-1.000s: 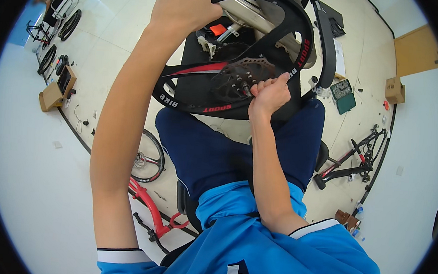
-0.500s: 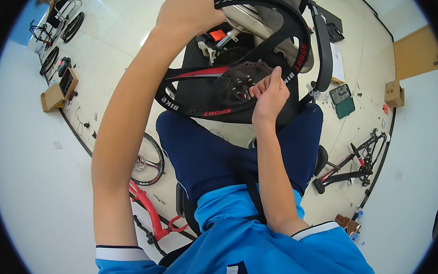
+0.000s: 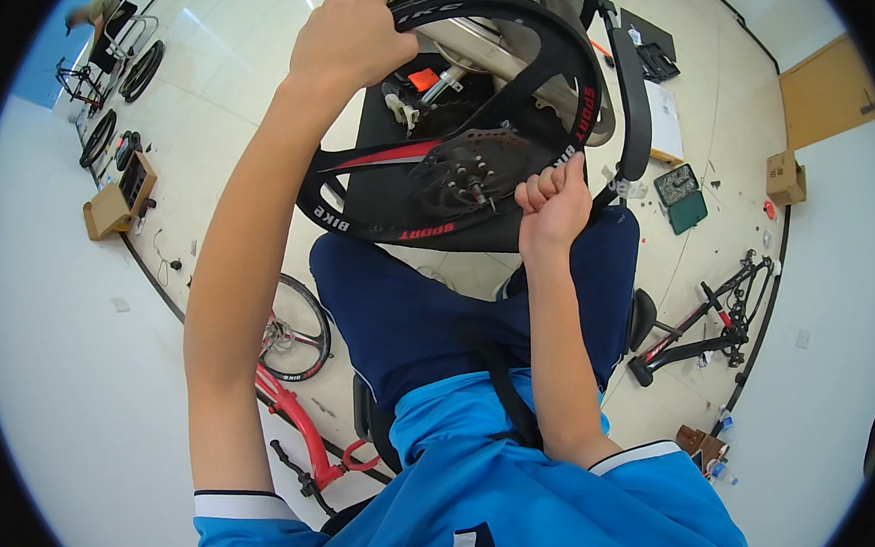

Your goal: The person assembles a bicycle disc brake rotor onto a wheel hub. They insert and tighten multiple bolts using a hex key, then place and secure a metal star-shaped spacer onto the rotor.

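A black bicycle wheel (image 3: 390, 154) with thick spokes and red accents is tilted above my knees. My left hand (image 3: 352, 40) is closed around the wheel's rim at its upper left. At the wheel's centre sits a dark perforated disc (image 3: 452, 170), with a threaded axle (image 3: 479, 193) poking out toward me. My right hand (image 3: 559, 209) is just right of that axle, its fingers curled and thumb raised beside the rim. Whatever it may be pinching is hidden. Part of the wheel covers a silver frame part (image 3: 492, 44) behind it.
A black chair armrest (image 3: 638, 105) borders the wheel on the right. Farther right are an open green case (image 3: 684, 200) and a black bicycle frame (image 3: 705, 325). A red frame (image 3: 299, 415) and another wheel (image 3: 299, 330) lie at lower left. Another person (image 3: 95, 14) is far left.
My right hand has moved away from the axle, rightward and slightly down, exposing the axle end. My left hand and the wheel have shifted a little left in the view.
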The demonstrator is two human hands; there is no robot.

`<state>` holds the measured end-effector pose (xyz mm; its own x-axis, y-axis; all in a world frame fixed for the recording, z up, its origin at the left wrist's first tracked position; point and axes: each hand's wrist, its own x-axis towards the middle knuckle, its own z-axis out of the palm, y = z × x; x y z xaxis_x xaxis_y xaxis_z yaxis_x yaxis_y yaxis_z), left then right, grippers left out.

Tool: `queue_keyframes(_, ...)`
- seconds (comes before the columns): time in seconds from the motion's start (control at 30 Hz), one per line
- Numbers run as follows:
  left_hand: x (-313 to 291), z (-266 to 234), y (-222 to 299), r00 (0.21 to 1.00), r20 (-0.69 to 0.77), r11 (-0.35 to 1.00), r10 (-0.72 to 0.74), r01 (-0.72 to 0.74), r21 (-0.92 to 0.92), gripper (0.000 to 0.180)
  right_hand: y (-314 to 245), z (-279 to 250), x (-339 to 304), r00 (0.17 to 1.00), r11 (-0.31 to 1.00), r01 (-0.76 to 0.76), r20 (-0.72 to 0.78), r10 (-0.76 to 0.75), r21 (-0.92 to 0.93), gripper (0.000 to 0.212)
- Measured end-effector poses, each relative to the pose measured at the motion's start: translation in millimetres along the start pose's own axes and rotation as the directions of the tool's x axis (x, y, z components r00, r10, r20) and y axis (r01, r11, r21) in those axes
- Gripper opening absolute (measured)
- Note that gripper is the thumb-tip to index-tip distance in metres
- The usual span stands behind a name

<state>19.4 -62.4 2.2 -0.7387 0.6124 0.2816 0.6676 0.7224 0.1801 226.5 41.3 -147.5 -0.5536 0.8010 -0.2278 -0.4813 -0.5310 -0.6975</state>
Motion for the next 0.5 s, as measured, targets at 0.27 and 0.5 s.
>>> queue_keyframes(0.27,-3,-14,-7,0.999,0.030,0.997,-0.040,0.041,-0.061,0.036,13,-32,-5,0.942,0.919,-0.316,-0.037,0.333,0.236,0.049)
queue_keyframes(0.5,-24,-53,-14,0.989,-0.016,0.984,-0.147,0.144,-0.109,0.045,14,-49,1,0.931,0.919,-0.362,0.017,0.364,0.158,0.049)
